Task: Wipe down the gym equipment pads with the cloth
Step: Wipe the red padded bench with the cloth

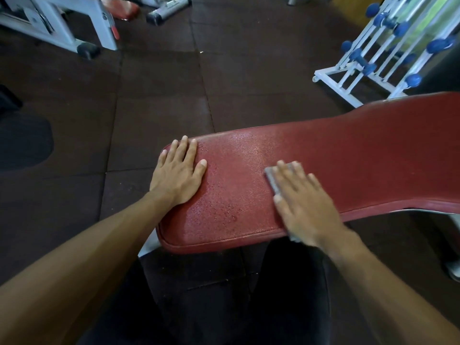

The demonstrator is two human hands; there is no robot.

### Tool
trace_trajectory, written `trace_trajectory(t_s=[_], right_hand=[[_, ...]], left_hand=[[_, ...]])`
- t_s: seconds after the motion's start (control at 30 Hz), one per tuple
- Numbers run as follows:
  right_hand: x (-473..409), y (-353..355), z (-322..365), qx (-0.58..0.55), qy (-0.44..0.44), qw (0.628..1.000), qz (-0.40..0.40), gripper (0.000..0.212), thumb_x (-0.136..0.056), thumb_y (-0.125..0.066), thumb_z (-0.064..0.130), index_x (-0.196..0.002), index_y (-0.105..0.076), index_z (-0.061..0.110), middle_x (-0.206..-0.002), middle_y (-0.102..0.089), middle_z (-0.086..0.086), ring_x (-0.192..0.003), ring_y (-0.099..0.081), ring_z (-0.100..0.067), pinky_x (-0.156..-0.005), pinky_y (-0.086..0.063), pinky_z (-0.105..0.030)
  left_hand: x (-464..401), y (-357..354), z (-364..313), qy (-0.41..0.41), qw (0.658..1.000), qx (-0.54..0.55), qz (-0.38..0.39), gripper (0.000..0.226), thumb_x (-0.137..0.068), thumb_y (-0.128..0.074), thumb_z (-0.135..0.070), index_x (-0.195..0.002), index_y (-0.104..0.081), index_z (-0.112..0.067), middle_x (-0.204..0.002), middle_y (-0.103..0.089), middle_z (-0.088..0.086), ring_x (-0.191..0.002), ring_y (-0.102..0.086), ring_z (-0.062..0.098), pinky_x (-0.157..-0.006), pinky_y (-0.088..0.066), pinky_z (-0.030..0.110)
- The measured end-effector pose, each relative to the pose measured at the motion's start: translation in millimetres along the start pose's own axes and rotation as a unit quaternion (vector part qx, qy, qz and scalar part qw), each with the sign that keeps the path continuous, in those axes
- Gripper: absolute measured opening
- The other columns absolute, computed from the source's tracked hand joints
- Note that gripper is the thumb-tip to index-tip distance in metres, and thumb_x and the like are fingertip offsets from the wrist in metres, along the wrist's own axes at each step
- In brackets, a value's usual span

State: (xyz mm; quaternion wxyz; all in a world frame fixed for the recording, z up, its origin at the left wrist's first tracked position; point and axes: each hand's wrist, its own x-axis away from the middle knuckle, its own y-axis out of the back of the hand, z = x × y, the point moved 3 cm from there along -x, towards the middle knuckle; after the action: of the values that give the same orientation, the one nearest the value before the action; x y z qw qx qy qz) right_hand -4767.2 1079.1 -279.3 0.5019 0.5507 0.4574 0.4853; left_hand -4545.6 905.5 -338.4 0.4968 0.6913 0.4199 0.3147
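One red bench pad (323, 165), two hands: left hand (178, 174) flat, fingers spread; right hand (302, 200) pressing one grey cloth (271, 180) flat; white dumbbell rack (373, 53) beyond.

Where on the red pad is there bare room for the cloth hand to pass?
Free: the wet stretch of pad between the left hand and the right hand, which presses the cloth flat; also the long dry run beyond the right hand toward the wide end. Crowded: only the rounded end, under the left hand.
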Motion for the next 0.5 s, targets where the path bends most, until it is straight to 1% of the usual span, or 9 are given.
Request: trace_trajectory(t_s=[0.07,0.17,0.23,0.3,0.37,0.43,0.5], right_hand=[[-18.0,1.7,-21.7,-0.01,-0.066,0.998,0.008,0.063,-0.095,-0.001,0.047,-0.154,0.005,0.026,-0.162,0.01,0.004,-0.147,0.013,-0.017,-0.12,-0.002,-0.041],[-53.3,3.2,-18.7,-0.047,-0.108,0.993,0.004,0.061,-0.1,-0.013,0.044,-0.155,-0.001,0.019,-0.163,0.006,0.0,-0.148,0.009,-0.021,-0.119,-0.001,-0.042],[-67.9,2.6,5.7,-0.059,-0.088,0.994,0.004,0.062,-0.1,-0.015,0.043,-0.155,-0.001,0.017,-0.163,0.006,-0.003,-0.148,0.009,-0.024,-0.118,0.001,-0.043],[-64.5,1.3,44.7,-0.053,-0.03,0.998,0.009,0.062,-0.1,-0.013,0.043,-0.155,0.001,0.018,-0.162,0.007,-0.004,-0.148,0.01,-0.026,-0.118,0.002,-0.043],[-45.3,-1.5,80.3,-0.046,0.031,0.998,-0.003,0.061,-0.099,-0.012,0.042,-0.155,0.0,0.019,-0.162,0.007,-0.004,-0.148,0.012,-0.025,-0.119,0.003,-0.043],[-33.0,-2.7,91.7,-0.054,0.046,0.997,-0.006,0.06,-0.099,-0.014,0.041,-0.155,-0.003,0.019,-0.162,0.005,-0.001,-0.148,0.012,-0.02,-0.119,0.005,-0.041],[-42.7,-4.2,84.5,-0.053,0.029,0.998,0.003,0.061,-0.099,-0.015,0.041,-0.155,-0.002,0.02,-0.162,0.007,0.001,-0.148,0.013,-0.018,-0.118,0.008,-0.041]], left_hand=[[0.1,-0.4,-0.1,0.003,1.0,-0.002,-0.002,0.065,-0.099,-0.011,-0.055,-0.155,0.002,-0.023,-0.163,0.007,0.0,-0.149,0.009,0.016,-0.121,0.005,0.04],[0.3,1.0,-1.2,0.006,1.0,-0.002,-0.003,0.065,-0.099,-0.012,-0.054,-0.156,0.0,-0.023,-0.164,0.006,0.0,-0.149,0.009,0.016,-0.121,0.005,0.039],[0.8,1.0,-1.7,0.007,1.0,-0.003,-0.005,0.065,-0.099,-0.012,-0.054,-0.156,0.0,-0.023,-0.164,0.005,0.0,-0.149,0.009,0.016,-0.12,0.005,0.039],[0.5,1.6,-0.9,0.005,1.0,-0.001,-0.007,0.065,-0.1,-0.012,-0.054,-0.156,0.0,-0.024,-0.164,0.005,0.0,-0.149,0.009,0.016,-0.12,0.005,0.038],[0.7,1.7,-0.2,0.006,1.0,0.005,-0.004,0.064,-0.1,-0.013,-0.053,-0.156,0.0,-0.024,-0.164,0.006,-0.001,-0.149,0.009,0.015,-0.121,0.005,0.038],[1.4,2.1,-0.5,0.005,1.0,0.011,-0.006,0.064,-0.1,-0.014,-0.051,-0.156,0.0,-0.024,-0.163,0.006,-0.001,-0.149,0.008,0.014,-0.121,0.005,0.038],[2.3,2.9,-0.6,0.003,1.0,0.018,-0.009,0.063,-0.101,-0.016,-0.05,-0.156,-0.002,-0.023,-0.163,0.004,-0.001,-0.149,0.007,0.014,-0.121,0.004,0.037]])
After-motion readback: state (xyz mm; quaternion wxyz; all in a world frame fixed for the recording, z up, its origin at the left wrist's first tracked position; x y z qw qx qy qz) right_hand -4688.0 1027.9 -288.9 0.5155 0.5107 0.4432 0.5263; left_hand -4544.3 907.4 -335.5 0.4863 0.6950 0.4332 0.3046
